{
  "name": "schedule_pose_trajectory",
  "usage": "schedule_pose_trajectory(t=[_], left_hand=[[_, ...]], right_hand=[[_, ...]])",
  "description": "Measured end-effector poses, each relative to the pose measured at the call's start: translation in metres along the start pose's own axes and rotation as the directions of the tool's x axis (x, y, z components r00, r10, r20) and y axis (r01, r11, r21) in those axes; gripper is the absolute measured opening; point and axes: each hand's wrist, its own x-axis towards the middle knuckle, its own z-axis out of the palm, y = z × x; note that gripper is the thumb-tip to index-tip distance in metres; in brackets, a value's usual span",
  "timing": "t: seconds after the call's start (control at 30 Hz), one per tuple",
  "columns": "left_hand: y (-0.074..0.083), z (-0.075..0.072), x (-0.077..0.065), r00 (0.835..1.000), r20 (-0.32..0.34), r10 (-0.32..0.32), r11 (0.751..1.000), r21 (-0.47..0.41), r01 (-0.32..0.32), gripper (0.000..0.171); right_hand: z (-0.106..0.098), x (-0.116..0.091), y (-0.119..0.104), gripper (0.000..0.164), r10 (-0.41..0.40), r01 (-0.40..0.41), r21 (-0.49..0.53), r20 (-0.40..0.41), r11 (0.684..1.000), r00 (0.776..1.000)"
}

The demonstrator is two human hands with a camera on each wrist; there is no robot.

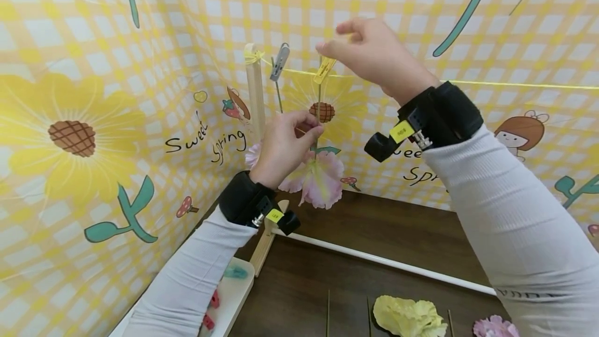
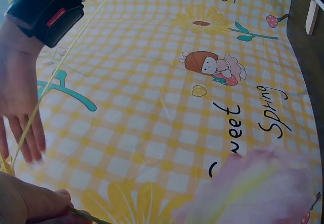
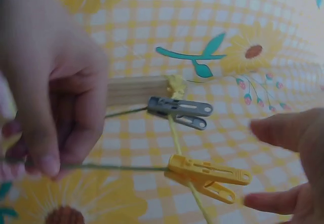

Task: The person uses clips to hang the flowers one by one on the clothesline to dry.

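Note:
My left hand [image 1: 286, 142] pinches the thin green stem [image 3: 116, 168] of a pink flower [image 1: 327, 181] that hangs head down. A yellow clothespin [image 3: 207, 172] grips the top end of this stem on a taut yellow string [image 1: 515, 85]. Beside the clothespin's handle end, my right hand [image 1: 374, 56] has its thumb and fingers spread, with nothing between them. A grey clothespin [image 1: 281, 61] to the left holds another stem on the string. That stem's pink flower [image 1: 253, 155] is partly hidden behind my left hand.
The string is tied to an upright wooden post [image 1: 255, 92]. A white rod [image 1: 374, 255] runs low across the dark table. Nearer lie a yellow flower [image 1: 407, 316], a pink flower [image 1: 495, 326] and stems. At left, a white tray [image 1: 241, 287] holds clothespins [image 1: 209, 321].

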Motion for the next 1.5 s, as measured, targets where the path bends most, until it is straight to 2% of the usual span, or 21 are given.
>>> schedule_pose_trajectory(t=[0.07,0.1,0.13,0.2,0.3,0.37,0.43,0.47,0.57,0.73,0.83,0.9,0.97,1.07,1.17,1.23,1.27,1.33,1.4,1.43,1.5], left_hand=[[0.0,0.001,-0.001,1.0,-0.001,0.008,1.0,0.0,-0.008,0.007],[0.0,0.001,-0.001,1.0,0.0,0.007,1.0,0.001,-0.007,0.007],[0.0,0.002,-0.001,1.0,0.001,0.008,1.0,0.003,-0.008,0.007],[0.001,0.002,-0.001,1.0,0.007,-0.008,1.0,0.001,0.008,0.007],[0.001,0.002,-0.001,0.999,0.015,-0.032,0.999,0.005,0.032,0.008],[0.001,0.002,-0.001,0.999,0.018,-0.039,0.999,0.008,0.039,0.008],[0.0,0.001,-0.001,0.999,0.021,-0.039,0.999,0.005,0.039,0.009],[-0.001,0.001,-0.002,0.999,0.022,-0.037,0.999,0.0,0.037,0.009],[-0.002,0.0,-0.004,0.999,0.03,-0.036,0.999,-0.015,0.037,0.009],[-0.004,-0.001,-0.008,0.999,0.039,-0.023,0.999,-0.029,0.024,0.008],[-0.003,-0.003,-0.012,0.998,0.043,-0.035,0.999,-0.036,0.037,0.014],[-0.002,-0.005,-0.015,0.998,0.046,-0.046,0.999,-0.024,0.048,0.021],[0.0,-0.009,-0.02,0.998,0.034,-0.053,0.998,-0.016,0.054,0.027],[0.001,-0.019,-0.033,0.999,-0.02,-0.033,0.999,-0.016,0.033,0.03],[-0.002,-0.033,-0.056,0.996,-0.088,-0.003,0.999,-0.036,0.0,0.024],[-0.009,-0.042,-0.075,0.995,-0.099,0.005,0.999,-0.046,-0.01,0.019],[-0.014,-0.046,-0.086,0.996,-0.089,0.0,0.999,-0.039,-0.004,0.016],[-0.028,-0.05,-0.11,0.999,-0.034,-0.029,0.999,-0.021,0.029,0.011],[-0.046,-0.052,-0.135,0.994,0.054,-0.093,0.996,0.02,0.092,0.01],[-0.056,-0.051,-0.148,0.985,0.105,-0.134,0.99,0.055,0.129,0.011],[-0.075,-0.049,-0.173,0.954,0.199,-0.223,0.969,0.155,0.194,0.012]], right_hand=[[0.001,-0.009,0.0,0.065,-0.1,0.088,-0.132,-0.08,0.987,0.992],[0.002,-0.014,0.001,0.063,-0.174,0.148,-0.188,-0.129,0.971,0.976],[0.003,-0.019,0.003,0.058,-0.253,0.211,-0.231,-0.175,0.95,0.951],[0.006,-0.031,0.006,0.046,-0.42,0.347,-0.297,-0.235,0.89,0.876],[0.014,-0.051,0.017,0.029,-0.65,0.548,-0.37,-0.258,0.75,0.715],[0.019,-0.065,0.026,0.023,-0.745,0.632,-0.408,-0.239,0.659,0.623],[0.025,-0.08,0.035,0.021,-0.795,0.683,-0.417,-0.209,0.599,0.57],[0.028,-0.088,0.039,0.021,-0.804,0.697,-0.413,-0.195,0.587,0.561],[0.037,-0.111,0.051,0.024,-0.801,0.712,-0.381,-0.165,0.59,0.575],[0.046,-0.144,0.069,0.034,-0.762,0.7,-0.312,-0.159,0.642,0.628],[0.051,-0.159,0.077,0.035,-0.735,0.684,-0.283,-0.154,0.673,0.66],[0.053,-0.167,0.083,0.034,-0.725,0.676,-0.274,-0.153,0.684,0.672],[0.056,-0.175,0.089,0.033,-0.724,0.677,-0.266,-0.156,0.686,0.672],[0.062,-0.187,0.098,0.032,-0.733,0.687,-0.264,-0.168,0.677,0.659],[0.07,-0.2,0.108,0.031,-0.74,0.695,-0.26,-0.171,0.671,0.65],[0.076,-0.209,0.116,0.03,-0.754,0.712,-0.251,-0.167,0.655,0.635],[0.079,-0.213,0.12,0.03,-0.755,0.716,-0.243,-0.163,0.654,0.635],[0.084,-0.223,0.129,0.029,-0.746,0.708,-0.238,-0.154,0.665,0.648],[0.09,-0.232,0.138,0.029,-0.729,0.693,-0.232,-0.149,0.683,0.668],[0.093,-0.237,0.143,0.028,-0.71,0.674,-0.234,-0.15,0.701,0.687],[0.098,-0.247,0.152,0.027,-0.677,0.639,-0.237,-0.148,0.732,0.721]])
